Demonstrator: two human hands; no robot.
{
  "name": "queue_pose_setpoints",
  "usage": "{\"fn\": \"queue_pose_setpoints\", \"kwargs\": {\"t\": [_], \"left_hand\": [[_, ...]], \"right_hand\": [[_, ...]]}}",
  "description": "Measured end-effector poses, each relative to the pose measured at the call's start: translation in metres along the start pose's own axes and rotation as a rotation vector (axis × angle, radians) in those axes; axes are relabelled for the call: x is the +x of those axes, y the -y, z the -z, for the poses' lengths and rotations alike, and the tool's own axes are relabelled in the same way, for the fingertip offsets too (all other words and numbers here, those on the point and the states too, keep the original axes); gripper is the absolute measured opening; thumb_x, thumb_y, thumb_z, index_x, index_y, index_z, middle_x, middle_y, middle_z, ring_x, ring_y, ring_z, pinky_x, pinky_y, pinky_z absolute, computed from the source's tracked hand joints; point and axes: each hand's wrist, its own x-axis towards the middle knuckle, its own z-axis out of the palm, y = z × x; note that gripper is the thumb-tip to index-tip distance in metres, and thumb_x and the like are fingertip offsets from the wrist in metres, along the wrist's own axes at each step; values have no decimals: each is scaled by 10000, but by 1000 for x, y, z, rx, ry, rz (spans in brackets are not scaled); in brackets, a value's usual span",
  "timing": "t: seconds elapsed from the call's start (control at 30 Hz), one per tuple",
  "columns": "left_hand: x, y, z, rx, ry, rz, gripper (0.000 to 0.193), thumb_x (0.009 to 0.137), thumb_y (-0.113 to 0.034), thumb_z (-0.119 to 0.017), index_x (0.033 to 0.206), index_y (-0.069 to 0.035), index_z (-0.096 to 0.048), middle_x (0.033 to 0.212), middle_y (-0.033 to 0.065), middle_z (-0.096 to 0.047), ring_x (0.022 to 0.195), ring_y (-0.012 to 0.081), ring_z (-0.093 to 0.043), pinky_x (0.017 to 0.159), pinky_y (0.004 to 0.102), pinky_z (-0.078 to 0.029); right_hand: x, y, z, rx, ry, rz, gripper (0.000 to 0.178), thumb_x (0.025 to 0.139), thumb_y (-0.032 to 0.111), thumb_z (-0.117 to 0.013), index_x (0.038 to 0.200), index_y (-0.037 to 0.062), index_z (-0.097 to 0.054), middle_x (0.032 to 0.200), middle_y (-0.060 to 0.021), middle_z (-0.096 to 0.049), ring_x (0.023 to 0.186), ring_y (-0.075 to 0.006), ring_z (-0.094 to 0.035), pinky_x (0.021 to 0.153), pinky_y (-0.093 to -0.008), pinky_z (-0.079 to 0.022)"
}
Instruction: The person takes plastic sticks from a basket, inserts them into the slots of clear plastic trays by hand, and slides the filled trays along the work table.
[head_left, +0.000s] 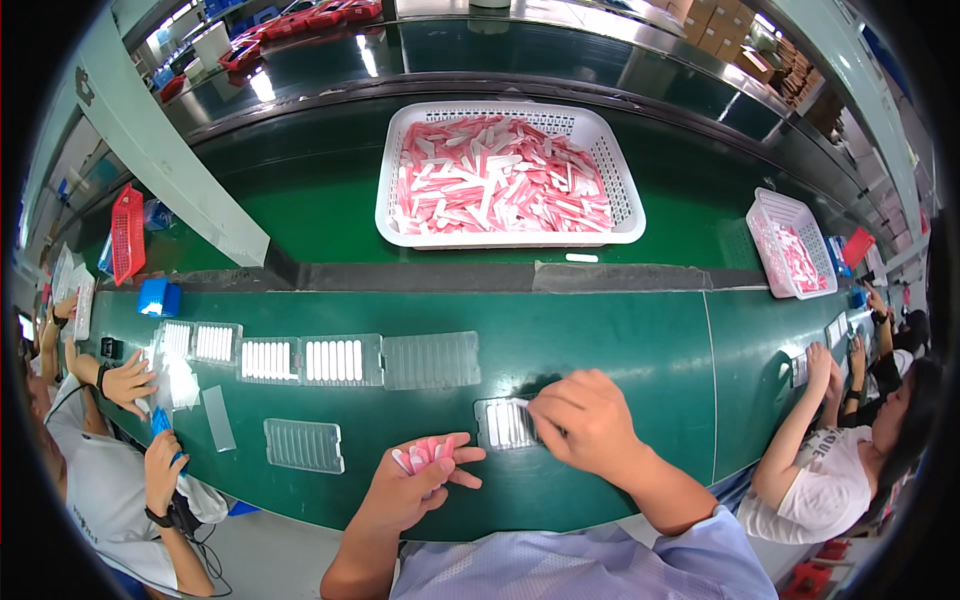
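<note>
My left hand (400,492) is closed round a bunch of small pink-and-white sticks (425,455), whose ends stick up past the thumb, while some fingers reach out to the right. To its right, my right hand (590,420) pinches a white stick (519,402) over a transparent grooved tray (484,437). White pieces lie side by side in this tray, and my fingers cover its right part. Farther off, a row of similar trays runs leftward; white sticks fill the grooves of one tray (335,361), and a see-through tray (432,361) ends the row.
A white basket (510,240) heaped with pink-and-white sticks stands beyond a dark ledge (420,277). One white stick (582,258) lies before it. Another grooved tray (304,446) rests left of my hands. Co-workers (125,385) sit left and right; a smaller basket (800,290) stands right.
</note>
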Motion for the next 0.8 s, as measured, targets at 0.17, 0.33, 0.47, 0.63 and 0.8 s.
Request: {"fn": "queue_pose_setpoints", "kwargs": {"t": [0.17,0.33,0.47,0.63,0.8], "left_hand": [[1,2,0,-60,-13,9,385,1037,-102,-639,1388,31,-554,1270,221,-694,947,280,-761,461,204,-375],[3,2,0,-79,8,-9,442,1027,-88,-647,1423,58,-517,1358,267,-633,1030,277,-734,473,188,-363],[1,2,2,-102,40,-11,460,1011,-63,-654,1431,56,-511,1367,272,-628,1027,272,-732,490,195,-370],[1,4,4,-92,33,-8,461,1000,-48,-652,1430,48,-518,1365,273,-630,1023,271,-733,489,205,-363],[3,2,2,-106,27,4,435,1004,-53,-640,1417,38,-539,1357,269,-638,1012,272,-737,484,207,-353]], "right_hand": [[-11,0,-6,339,145,-268,62,858,8,-754,893,50,-724,763,-22,-694,612,-126,-634,548,-275,-467],[1,-17,-2,977,127,-640,48,945,32,-733,926,-11,-726,742,4,-685,659,-24,-594,570,-209,-436],[4,-21,1,1014,100,-690,100,973,53,-713,938,-40,-716,737,-41,-703,643,-55,-628,560,-218,-478],[5,-20,-1,994,107,-722,104,968,66,-719,938,-34,-717,739,-50,-712,645,-64,-638,562,-233,-502],[9,-30,0,684,171,-514,72,916,60,-746,934,-2,-716,701,-41,-698,617,-83,-642,568,-267,-511]]}}
